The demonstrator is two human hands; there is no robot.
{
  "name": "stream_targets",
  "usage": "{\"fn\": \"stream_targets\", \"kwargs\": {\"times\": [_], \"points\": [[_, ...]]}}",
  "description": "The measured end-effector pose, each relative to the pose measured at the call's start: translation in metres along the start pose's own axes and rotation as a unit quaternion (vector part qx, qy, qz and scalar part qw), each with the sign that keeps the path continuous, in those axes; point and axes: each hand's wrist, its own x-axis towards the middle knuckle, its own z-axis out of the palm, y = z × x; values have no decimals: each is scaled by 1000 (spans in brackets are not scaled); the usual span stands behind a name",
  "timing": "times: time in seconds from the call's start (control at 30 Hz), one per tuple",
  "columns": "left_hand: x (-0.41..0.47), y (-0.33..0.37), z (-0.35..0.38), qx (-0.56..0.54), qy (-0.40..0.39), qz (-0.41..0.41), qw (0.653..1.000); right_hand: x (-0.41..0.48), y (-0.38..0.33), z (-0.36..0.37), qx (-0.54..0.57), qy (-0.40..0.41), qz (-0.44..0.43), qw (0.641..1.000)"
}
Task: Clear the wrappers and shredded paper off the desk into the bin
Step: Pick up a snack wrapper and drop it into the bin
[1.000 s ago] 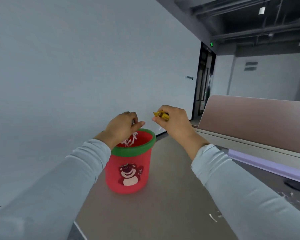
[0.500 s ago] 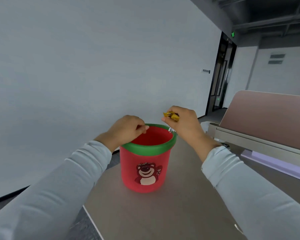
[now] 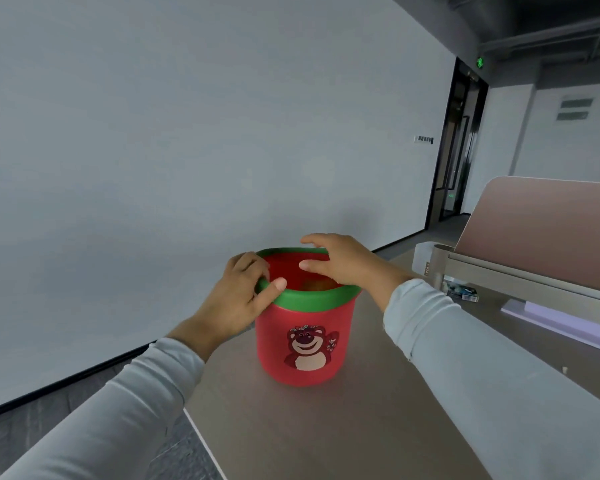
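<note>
Fingers of the left hand (image 3: 238, 301) are curling over the near-left side of the bin's green rim (image 3: 312, 301), thumb lying along the outside, so that hand is clamped on the bin (image 3: 305, 341) and steadying it on the desk (image 3: 343, 427). Half a second ago it was only hovering closed at that edge. Inside the bin something yellowish (image 3: 317, 284) is showing just under the rim; it is blurred, but I am judging it to be the yellow wrapper that the right hand was pinching a moment earlier. Over the opening, the right hand (image 3: 343, 261) is now spreading its fingers, apart and holding nothing. That drop is looking finished. Further right, past the grey sleeve, one pale scrap (image 3: 565, 369) is lying on the desk, so some clearing is probably still waiting there.
</note>
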Motion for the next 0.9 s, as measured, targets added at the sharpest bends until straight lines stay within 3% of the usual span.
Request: {"fn": "stream_targets", "kwargs": {"times": [0.17, 0.33, 0.63, 0.9], "points": [[3, 2, 2, 34, -52, 26, 998, -12, 9, -8, 4, 66, -19, 998], [13, 23, 20, 21, -53, 53, 997, -30, 26, -22, 5, 112, 23, 993], [39, 80, 70, -1, -75, 115, 990, -80, 65, -59, -120, 208, 100, 966], [55, 111, 91, -17, -93, 90, 991, -148, 106, -83, -196, 255, 104, 941]]}}
